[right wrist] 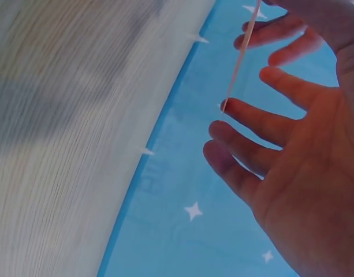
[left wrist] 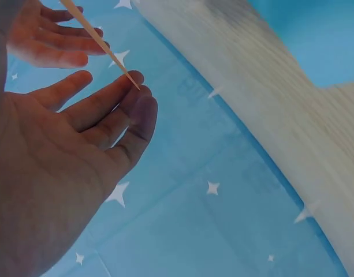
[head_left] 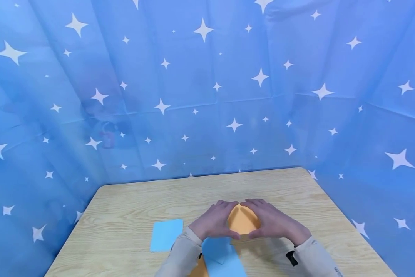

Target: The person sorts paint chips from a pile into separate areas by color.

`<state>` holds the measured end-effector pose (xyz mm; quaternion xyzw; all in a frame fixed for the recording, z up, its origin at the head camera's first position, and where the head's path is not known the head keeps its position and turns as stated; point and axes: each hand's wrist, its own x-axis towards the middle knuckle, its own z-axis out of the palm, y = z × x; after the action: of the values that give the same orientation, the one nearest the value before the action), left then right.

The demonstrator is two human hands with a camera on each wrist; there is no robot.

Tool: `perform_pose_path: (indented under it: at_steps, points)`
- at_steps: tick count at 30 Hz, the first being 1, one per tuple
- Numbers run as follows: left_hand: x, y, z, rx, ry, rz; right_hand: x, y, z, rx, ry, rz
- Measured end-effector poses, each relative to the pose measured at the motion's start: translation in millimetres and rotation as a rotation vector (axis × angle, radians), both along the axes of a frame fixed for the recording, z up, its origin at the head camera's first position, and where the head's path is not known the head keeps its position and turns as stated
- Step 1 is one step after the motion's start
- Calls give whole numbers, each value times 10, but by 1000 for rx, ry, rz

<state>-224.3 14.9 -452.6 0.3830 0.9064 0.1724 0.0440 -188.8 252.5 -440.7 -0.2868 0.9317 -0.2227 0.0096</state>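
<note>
An orange sheet of paper [head_left: 243, 222] is held up over the table between both hands. My left hand [head_left: 212, 221] grips its left edge, thumb low and fingers high. Opposite it, my right hand [head_left: 275, 222] holds the right edge in the same way. In the left wrist view the paper [left wrist: 99, 39] appears edge-on as a thin strip, its end at the left fingertips [left wrist: 143, 109]. The right wrist view also has the paper [right wrist: 241, 57] nearly edge-on, against the right fingertips [right wrist: 230, 107].
A light blue paper square [head_left: 166, 235] lies on the wooden table [head_left: 131, 207], left of the hands. Nearer, blue sheets [head_left: 228, 265] overlap, with an orange piece [head_left: 198, 269] partly hidden by the left sleeve. A blue star-patterned curtain [head_left: 200, 84] stands behind the table.
</note>
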Motion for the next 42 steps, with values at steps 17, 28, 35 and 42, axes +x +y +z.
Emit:
perform_pose_path:
  at_steps: [17,28,35,42]
  points:
    - [16,459,-176,-158,93,21,-21,239,-104,40,-93,-64]
    - [64,578,-251,-194,29,53,-30,312,-262,35,-171,-86]
    - [60,592,-323,-209,-3,45,-38,317,-367,45,-182,-87]
    - [64,603,-372,-235,-19,39,-38,303,-422,59,-203,-104]
